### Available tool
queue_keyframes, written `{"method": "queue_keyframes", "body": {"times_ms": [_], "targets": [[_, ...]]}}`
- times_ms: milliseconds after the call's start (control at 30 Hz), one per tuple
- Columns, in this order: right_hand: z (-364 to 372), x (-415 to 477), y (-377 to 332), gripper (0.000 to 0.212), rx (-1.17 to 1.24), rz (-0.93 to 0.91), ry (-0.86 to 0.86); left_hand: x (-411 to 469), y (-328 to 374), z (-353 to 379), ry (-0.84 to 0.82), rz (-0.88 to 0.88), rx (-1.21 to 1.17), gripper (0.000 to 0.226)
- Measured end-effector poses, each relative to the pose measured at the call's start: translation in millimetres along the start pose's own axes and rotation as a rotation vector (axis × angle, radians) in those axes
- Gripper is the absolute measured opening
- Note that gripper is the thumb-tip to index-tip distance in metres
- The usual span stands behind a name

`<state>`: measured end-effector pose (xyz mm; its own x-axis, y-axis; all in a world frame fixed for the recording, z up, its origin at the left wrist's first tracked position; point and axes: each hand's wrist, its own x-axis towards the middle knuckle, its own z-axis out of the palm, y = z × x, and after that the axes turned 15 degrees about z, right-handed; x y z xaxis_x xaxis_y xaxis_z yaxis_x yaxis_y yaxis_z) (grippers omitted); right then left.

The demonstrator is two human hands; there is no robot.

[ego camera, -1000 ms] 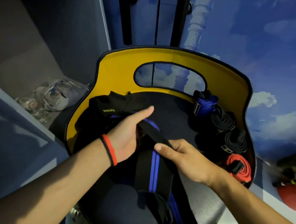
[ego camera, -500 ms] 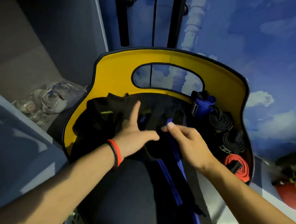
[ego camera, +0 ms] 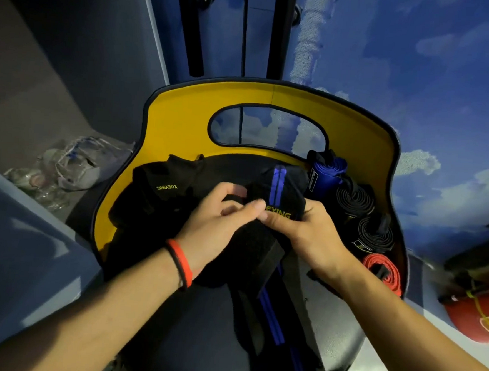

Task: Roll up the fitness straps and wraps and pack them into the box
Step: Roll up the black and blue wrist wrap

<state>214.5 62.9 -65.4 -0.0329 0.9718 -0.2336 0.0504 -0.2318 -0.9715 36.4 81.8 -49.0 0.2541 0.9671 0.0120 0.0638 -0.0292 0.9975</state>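
A black wrap with two blue stripes (ego camera: pixel 278 184) lies on the black seat of a yellow-backed chair (ego camera: pixel 184 117). My left hand (ego camera: pixel 214 221) and my right hand (ego camera: pixel 300 232) both pinch its folded end near the yellow lettering, while its loose tail runs down toward me. Another black wrap (ego camera: pixel 156 190) with yellow lettering lies bunched at the left. Along the right side sit a rolled blue wrap (ego camera: pixel 324 179), two rolled black straps (ego camera: pixel 352 201) (ego camera: pixel 374 235) and a rolled red strap (ego camera: pixel 385 270). No box is in view.
A heap of clear plastic bags (ego camera: pixel 62 169) lies on the floor at the left. A red round object (ego camera: pixel 480 320) sits at the right edge. Dark vertical bars (ego camera: pixel 277 31) stand behind the chair before a blue cloud-painted wall.
Both hands have come together on the blue-striped wrap and folded its end over toward the chair back; the stripes now show at the top, and the tail hangs toward me.
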Motion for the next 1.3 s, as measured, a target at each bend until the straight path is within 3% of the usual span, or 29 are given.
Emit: {"method": "queue_keyframes", "body": {"times_ms": [100, 233, 333, 433, 533, 600, 700, 800, 900, 967, 1133, 1267, 1300], "targets": [[-3, -1, -4, 0.018, 0.099, 0.067, 0.002, 2, -3, -3, -0.077, -0.029, -0.141, 0.057], [-5, 2, -4, 0.042, 0.257, 0.126, 0.048, 0, -4, -10, -0.218, -0.016, -0.211, 0.051], [-2, 2, -6, 0.047, 0.229, 0.130, -0.040, 2, -5, -11, -0.170, -0.034, -0.251, 0.053], [-3, 3, -13, 0.063, 0.408, 0.242, -0.210, 6, -9, -14, -0.083, -0.015, -0.268, 0.047], [-6, 5, -12, 0.062, 0.458, 0.246, -0.222, 9, -10, -19, -0.073, 0.026, -0.226, 0.048], [-6, 8, -6, 0.040, 0.352, 0.176, -0.157, 10, -8, -19, -0.073, 0.043, -0.220, 0.048], [-3, 7, 1, 0.020, 0.035, -0.019, -0.087, 10, -6, -16, -0.037, 0.047, -0.244, 0.027], [-1, 7, 3, 0.037, -0.103, -0.135, -0.058, 13, -6, -17, 0.021, 0.085, -0.177, 0.026], [-4, 8, 3, 0.068, -0.052, -0.099, -0.065, 17, -7, -22, 0.125, 0.105, -0.160, 0.038], [-5, 8, 4, 0.075, -0.022, -0.070, -0.049, 20, -8, -28, 0.180, 0.095, -0.196, 0.043], [-2, 5, 6, 0.054, -0.029, -0.077, -0.010, 18, 2, -30, 0.103, 0.027, -0.472, 0.045], [2, -2, 3, 0.012, -0.126, -0.159, 0.015, 14, 2, -24, 0.036, 0.079, -0.450, 0.041], [3, -2, 2, 0.013, -0.188, -0.186, 0.051, 14, 1, -23, 0.023, 0.104, -0.423, 0.038]]}}
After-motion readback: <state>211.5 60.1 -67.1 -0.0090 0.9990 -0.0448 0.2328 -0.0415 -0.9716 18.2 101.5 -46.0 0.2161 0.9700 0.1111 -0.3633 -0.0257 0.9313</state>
